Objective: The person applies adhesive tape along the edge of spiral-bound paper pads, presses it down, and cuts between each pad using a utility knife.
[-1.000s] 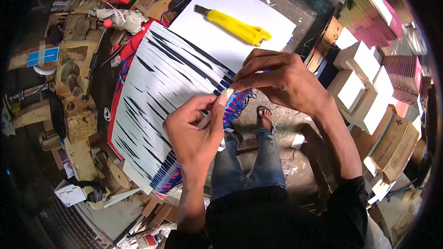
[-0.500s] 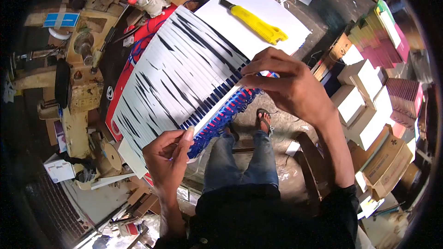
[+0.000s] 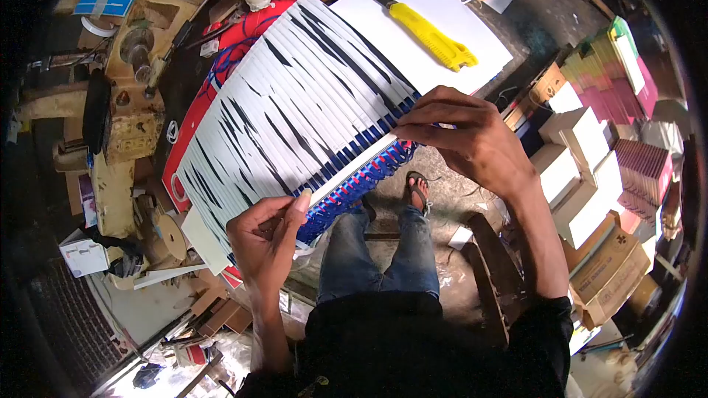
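Note:
A long white strip (image 3: 354, 166) is stretched between my two hands, over the edge of a fanned stack of white sheets (image 3: 265, 103) with dark gaps. Blue and red threading (image 3: 358, 190) runs along that edge. My left hand (image 3: 267, 236) pinches the strip's lower left end between thumb and fingers. At the upper right end, my right hand (image 3: 461, 133) pinches the strip with closed fingertips. Above the stack lies a yellow cutter (image 3: 431, 35) on plain white sheets (image 3: 487, 51).
An old metal machine (image 3: 136, 103) stands at the left. At the right are white boxes (image 3: 575, 177), pink booklets (image 3: 608, 96) and an opened brown carton (image 3: 608, 273). A sandalled foot (image 3: 418, 190) shows below the stack.
My hands have moved apart, drawing the white strip out straight along the threaded edge. The view has shifted, so the stack and cutter appear farther right.

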{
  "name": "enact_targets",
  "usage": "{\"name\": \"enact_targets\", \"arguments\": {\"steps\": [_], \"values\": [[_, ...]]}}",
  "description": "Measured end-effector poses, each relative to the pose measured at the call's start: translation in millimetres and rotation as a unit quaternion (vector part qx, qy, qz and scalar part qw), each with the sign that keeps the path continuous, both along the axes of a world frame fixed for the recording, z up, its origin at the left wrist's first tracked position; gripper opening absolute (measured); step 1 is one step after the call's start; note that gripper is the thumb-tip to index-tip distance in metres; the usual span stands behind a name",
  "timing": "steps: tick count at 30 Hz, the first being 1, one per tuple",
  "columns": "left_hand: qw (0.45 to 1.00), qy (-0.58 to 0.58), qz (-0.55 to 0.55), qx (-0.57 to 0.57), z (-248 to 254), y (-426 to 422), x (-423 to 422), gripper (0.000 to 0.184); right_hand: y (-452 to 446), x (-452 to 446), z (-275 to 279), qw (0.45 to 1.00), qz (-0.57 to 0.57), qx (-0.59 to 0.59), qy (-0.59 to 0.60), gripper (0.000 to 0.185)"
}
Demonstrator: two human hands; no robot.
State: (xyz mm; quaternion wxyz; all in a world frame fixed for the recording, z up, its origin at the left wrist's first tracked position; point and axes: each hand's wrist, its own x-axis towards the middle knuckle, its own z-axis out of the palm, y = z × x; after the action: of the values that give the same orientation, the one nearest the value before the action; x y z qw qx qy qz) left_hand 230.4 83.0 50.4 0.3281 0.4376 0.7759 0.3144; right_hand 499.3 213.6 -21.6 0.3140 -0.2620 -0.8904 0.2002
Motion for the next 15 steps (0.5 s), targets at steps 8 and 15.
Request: {"name": "enact_targets", "arguments": {"steps": [8, 15], "values": [[1.0, 0.008, 0.01, 0.025, -16, -8, -12, 0.022, -6, -2, 2, 0.999, -0.005, 0.024, -0.03, 0.041], [1.0, 0.003, 0.008, 0.012, -13, -10, -14, 0.023, -13, -20, 0, 0.999, 0.014, 0.04, -0.002, 0.047]]}}
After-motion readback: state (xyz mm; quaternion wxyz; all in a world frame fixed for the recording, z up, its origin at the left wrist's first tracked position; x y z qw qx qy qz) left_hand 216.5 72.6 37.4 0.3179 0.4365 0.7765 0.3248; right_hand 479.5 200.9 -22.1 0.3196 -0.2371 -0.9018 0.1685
